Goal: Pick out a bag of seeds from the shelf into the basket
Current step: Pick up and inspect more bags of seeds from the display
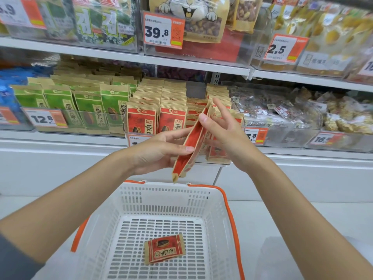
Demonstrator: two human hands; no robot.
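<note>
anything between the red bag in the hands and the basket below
Nothing visible. The red and tan paper seed bag, held by the left hand and right hand, hangs over the open white plastic basket; one small red seed packet lies inside.

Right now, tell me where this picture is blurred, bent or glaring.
Head view: wide-angle bends the shelf edge and the frame's edges; top-row packs and far-right snacks are soft; glare streaks the clear bin front; the held bag, both hands and the basket are fairly sharp; light is even, shadows faint.
</note>
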